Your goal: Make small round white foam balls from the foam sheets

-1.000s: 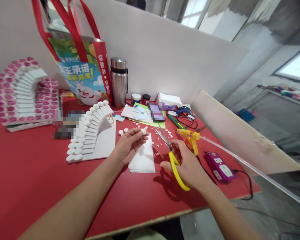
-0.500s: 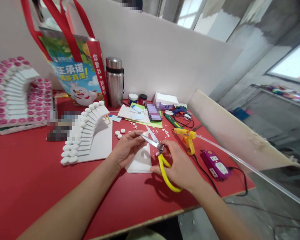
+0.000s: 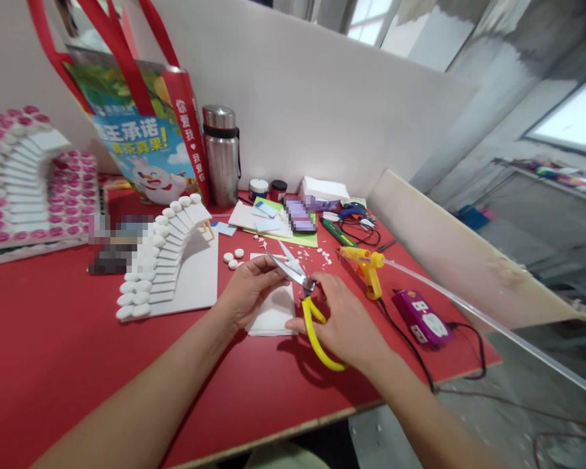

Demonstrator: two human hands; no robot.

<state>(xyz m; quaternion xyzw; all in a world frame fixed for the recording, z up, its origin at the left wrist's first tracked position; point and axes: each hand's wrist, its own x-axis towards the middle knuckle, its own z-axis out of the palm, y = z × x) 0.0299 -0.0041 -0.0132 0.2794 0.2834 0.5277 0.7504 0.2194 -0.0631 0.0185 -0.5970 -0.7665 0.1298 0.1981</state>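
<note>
My right hand [image 3: 344,319] grips a pair of scissors [image 3: 317,339] with yellow handles. Their blades stand apart and point up and left, over a stack of white sheets [image 3: 272,316]. At the blades, the fingers of my left hand [image 3: 249,290] are pinched together on a small white piece, mostly hidden by fingers and blade. Behind the left hand lie several white round pieces [image 3: 233,257]. To the left stands a white model staircase [image 3: 168,260] on a white board, edged with similar round pieces.
A yellow glue gun [image 3: 368,267] and a purple power strip [image 3: 422,319] with cables lie on the right. At the back stand a steel flask [image 3: 221,159] and a printed bag [image 3: 144,140]. A pink and white model [image 3: 34,185] is far left. White scraps [image 3: 325,256] litter the tabletop.
The scissors and both hands have shifted slightly left in view. The white piece at the left fingertips, visible before, is now mostly hidden. The whole view has moved a little.
</note>
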